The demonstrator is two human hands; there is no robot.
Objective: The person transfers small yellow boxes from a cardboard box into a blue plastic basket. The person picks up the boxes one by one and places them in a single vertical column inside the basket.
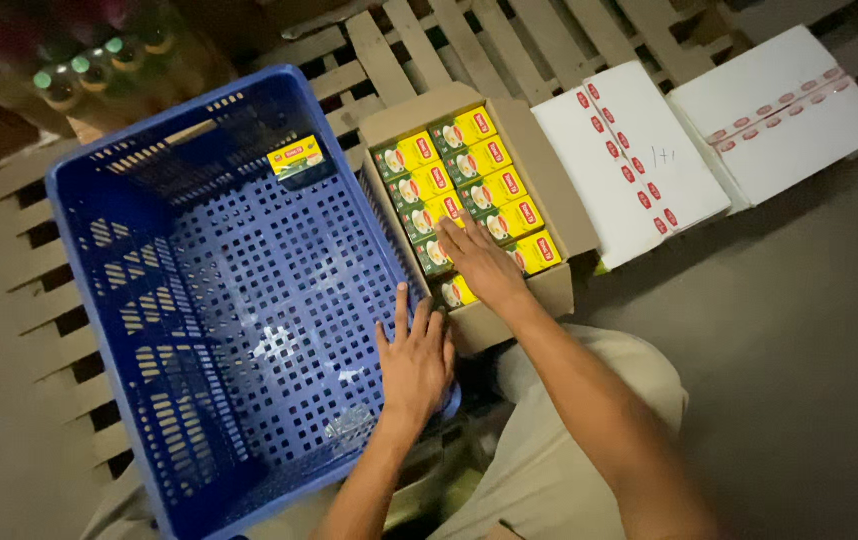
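Right now the right hand (481, 262) lies flat, fingers (456, 232) spread, on the yellow-and-green packets (469, 185) that fill an open cardboard carton (549, 190); the fingertips touch the packets near the carton's front end, though whether any one packet is gripped cannot be told; the packets stand in two tight rows, and the carton sits on a wooden slatted pallet (449, 40), just beside the blue plastic crate (229, 300). The left hand (415, 362) rests palm down on the crate's near right corner, fingers close together and pointing away from the person, holding nothing; a single yellow-and-green packet (296, 157) leans against the crate's far wall. Right of the carton lie two closed white boxes (639, 160) sealed with red-printed tape; green-capped bottles (99, 65) stand beyond the crate's far left corner.
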